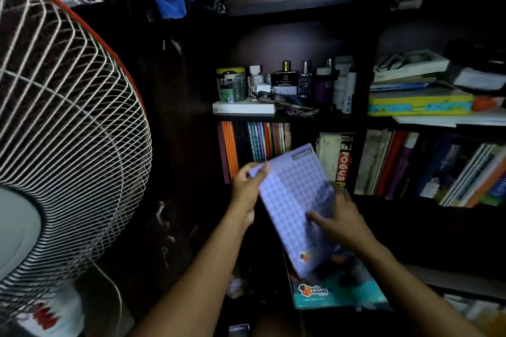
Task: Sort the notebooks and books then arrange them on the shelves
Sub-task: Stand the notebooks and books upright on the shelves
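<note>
Both forearms frame my grip: left hand (247,186) pinches purple notebook (295,200) top corner, right hand (338,216) clasps its edge; long axis points toward upright notebook row (254,142).

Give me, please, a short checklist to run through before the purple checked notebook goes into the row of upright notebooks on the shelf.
1. Hold on the purple checked notebook: left hand grips its top corner, right hand holds its lower right edge. Ok.
2. Free slot: a dark gap shows between the upright notebooks and the worn books. Ok.
3. Orientation: the notebook is tilted, cover facing the camera, not yet spine-out. Not ok.
4. Whether the gap runs the shelf's full depth: too dark. Cannot tell.
5. Fan beside the left arm: apart from the hand. Ok.
6. Teal book underneath: whether it touches the notebook, cannot tell.
</note>
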The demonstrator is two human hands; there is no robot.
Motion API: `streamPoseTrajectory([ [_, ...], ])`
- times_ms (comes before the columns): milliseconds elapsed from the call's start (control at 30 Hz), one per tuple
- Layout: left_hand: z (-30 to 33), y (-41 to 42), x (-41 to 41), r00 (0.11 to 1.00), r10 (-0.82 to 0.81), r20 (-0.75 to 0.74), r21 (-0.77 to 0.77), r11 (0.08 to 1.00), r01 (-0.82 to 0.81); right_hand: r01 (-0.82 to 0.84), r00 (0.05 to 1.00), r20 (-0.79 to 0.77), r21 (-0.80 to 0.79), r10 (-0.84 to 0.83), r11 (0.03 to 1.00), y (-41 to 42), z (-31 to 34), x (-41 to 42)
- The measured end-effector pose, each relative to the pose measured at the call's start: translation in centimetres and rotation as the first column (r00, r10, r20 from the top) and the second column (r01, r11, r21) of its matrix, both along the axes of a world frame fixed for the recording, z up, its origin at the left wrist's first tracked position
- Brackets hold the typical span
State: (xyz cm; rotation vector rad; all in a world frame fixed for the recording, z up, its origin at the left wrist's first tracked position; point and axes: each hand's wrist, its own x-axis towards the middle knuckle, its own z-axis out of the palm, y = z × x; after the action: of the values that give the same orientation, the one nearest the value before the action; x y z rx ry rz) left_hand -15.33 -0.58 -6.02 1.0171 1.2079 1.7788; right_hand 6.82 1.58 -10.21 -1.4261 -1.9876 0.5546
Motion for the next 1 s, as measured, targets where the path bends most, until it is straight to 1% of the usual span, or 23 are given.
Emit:
streamPoseTrajectory([
  [33, 1.4, -1.0, 0.1, 0.992, -0.047, 0.119, 0.043, 0.998, 0.043, -0.057, 0.988, -0.142, -0.009, 0.055, 0.998, 0.4, 0.6, -0.9],
  [67, 2.4, -2.0, 0.3, 0.98, -0.106, 0.17, 0.086, 0.992, 0.092, -0.102, 0.96, -0.264, -0.02, 0.093, 0.995, 0.6, 1.3, -1.7],
  [100, 3.1, -3.2, 0.6, 0.973, -0.167, 0.159, 0.123, 0.981, 0.148, -0.129, 0.931, -0.348, -0.028, 0.111, 0.991, 0.9, 1.8, -2.5],
  [133, 3.0, -4.2, 0.7, 0.975, -0.207, 0.081, 0.138, 0.971, 0.195, -0.132, 0.915, -0.389, -0.027, 0.111, 0.991, 1.0, 2.4, -3.1],
  [167, 2.3, -5.4, 0.6, 0.973, -0.23, -0.034, 0.125, 0.964, 0.233, -0.117, 0.907, -0.41, -0.023, 0.097, 0.993, 1.0, 2.9, -3.8],
  [200, 0.8, -6.3, 0.4, 0.955, -0.237, -0.176, 0.073, 0.965, 0.253, -0.088, 0.902, -0.427, -0.02, 0.071, 0.996, 0.9, 3.2, -4.3],
  [233, -1.2, -7.2, 0.2, 0.925, -0.227, -0.304, 0.007, 0.971, 0.24, -0.059, 0.897, -0.44, -0.009, 0.05, 0.998, 0.8, 3.3, -4.8],
  [267, -3.5, -7.6, -0.3, 0.884, -0.173, -0.434, -0.052, 0.985, 0.167, -0.044, 0.895, -0.443, 0.009, 0.043, 0.999, 0.8, 3.3, -5.2],
  [300, -5.3, -7.7, -0.8, 0.836, -0.096, -0.54, -0.079, 0.995, 0.063, -0.033, 0.902, -0.431, 0.026, 0.041, 0.999, 0.9, 3.5, -5.6],
  [333, -6.6, -7.5, -1.4, 0.8, -0.012, -0.599, -0.091, 0.994, -0.053, -0.041, 0.912, -0.408, 0.031, 0.05, 0.999, 1.0, 3.7, -6.1],
  [400, -7.6, -6.4, -2.9, 0.785, 0.128, -0.606, -0.103, 0.966, -0.237, -0.064, 0.955, -0.286, 0.066, 0.081, 0.996, 1.7, 4.2, -7.1],
  [467, -7.2, -5.2, -4.2, 0.755, 0.231, -0.613, -0.089, 0.93, -0.356, -0.11, 0.991, -0.072, 0.085, 0.116, 0.99, 2.5, 4.8, -8.0],
  [500, -6.9, -4.6, -4.8, 0.741, 0.274, -0.613, -0.084, 0.91, -0.406, -0.146, 0.989, 0.029, 0.071, 0.144, 0.987, 2.9, 5.2, -8.5],
  [567, -6.4, -3.3, -5.7, 0.74, 0.346, -0.576, -0.099, 0.87, -0.483, -0.23, 0.957, 0.19, 0.044, 0.217, 0.972, 3.9, 5.8, -9.7],
  [633, -6.3, -2.5, -5.8, 0.74, 0.391, -0.547, -0.127, 0.835, -0.535, -0.278, 0.903, 0.348, 0.022, 0.253, 0.96, 4.9, 5.7, -10.9],
  [667, -6.5, -2.1, -5.8, 0.737, 0.401, -0.544, -0.129, 0.828, -0.546, -0.274, 0.863, 0.443, 0.011, 0.241, 0.962, 5.4, 5.7, -11.5],
  [733, -6.8, -2.0, -5.6, 0.723, 0.41, -0.556, -0.092, 0.834, -0.544, -0.259, 0.754, 0.625, 0.002, 0.201, 0.966, 6.3, 5.4, -12.6],
  [800, -7.1, -1.8, -5.7, 0.72, 0.391, -0.573, -0.064, 0.855, -0.515, -0.291, 0.652, 0.741, 0.048, 0.161, 0.955, 7.0, 5.2, -13.5],
  [900, -7.4, -0.9, -6.1, 0.752, 0.324, -0.573, -0.151, 0.861, -0.486, -0.353, 0.532, 0.844, 0.151, 0.065, 0.923, 8.6, 4.9, -14.2],
  [1000, -7.8, -1.0, -6.3, 0.756, 0.357, -0.548, -0.11, 0.866, -0.488, -0.331, 0.502, 0.863, 0.26, -0.064, 0.907, 10.0, 4.3, -13.5],
])
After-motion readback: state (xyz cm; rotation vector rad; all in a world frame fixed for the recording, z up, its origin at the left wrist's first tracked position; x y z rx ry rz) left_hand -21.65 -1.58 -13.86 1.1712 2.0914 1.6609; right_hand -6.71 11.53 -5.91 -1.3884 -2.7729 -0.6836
